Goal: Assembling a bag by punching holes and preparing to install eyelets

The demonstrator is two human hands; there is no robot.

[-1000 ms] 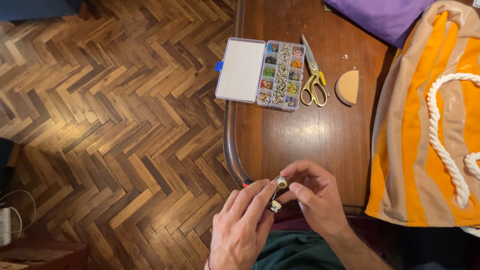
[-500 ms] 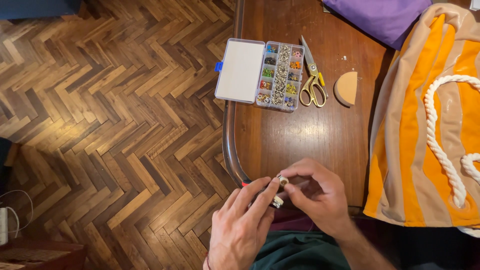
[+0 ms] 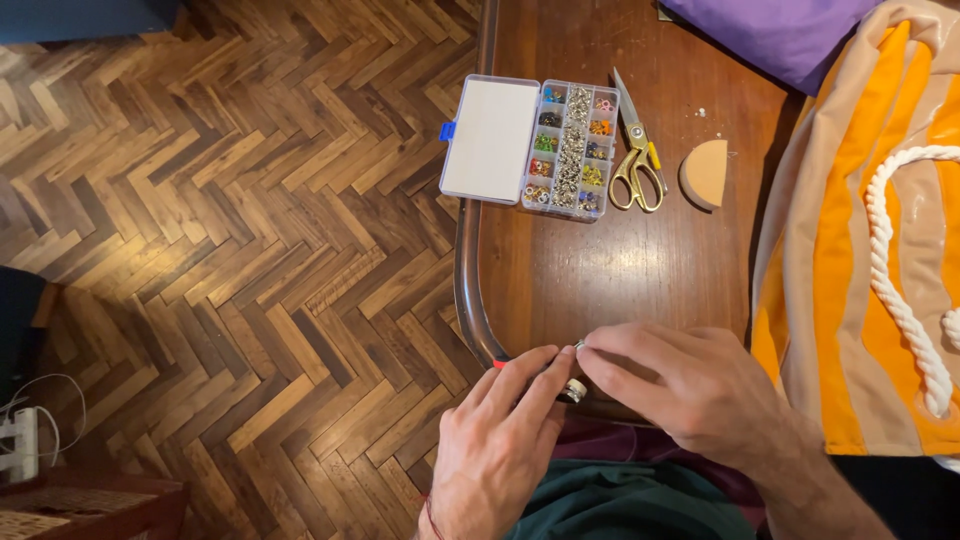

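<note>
- Your left hand [image 3: 495, 450] & right hand [image 3: 690, 390] are together at the near table [image 3: 620, 270] edge, fingertips pinched on a small silver ring thing [image 3: 575, 388]; can't tell what it is exactly.
- Farther up: 1 open bead box [image 3: 530, 147], 1 pair of gold scissors [image 3: 637, 160], 1 tan half-round piece [image 3: 706, 174].
- Right side: 1 orange-striped bag [image 3: 850, 250] w/ white rope [image 3: 900, 300]; purple cloth [image 3: 770, 35] up top.

Both hands bare: left hand [image 3: 497, 447], right hand [image 3: 688, 388], no gloves, no rings seen, no sleeves at the wrists. Thin red cord [image 3: 431, 517] sat round the left wrist. Dark teal garment [image 3: 625, 505] over the lap, maroon fabric [image 3: 610, 440] above it.
</note>
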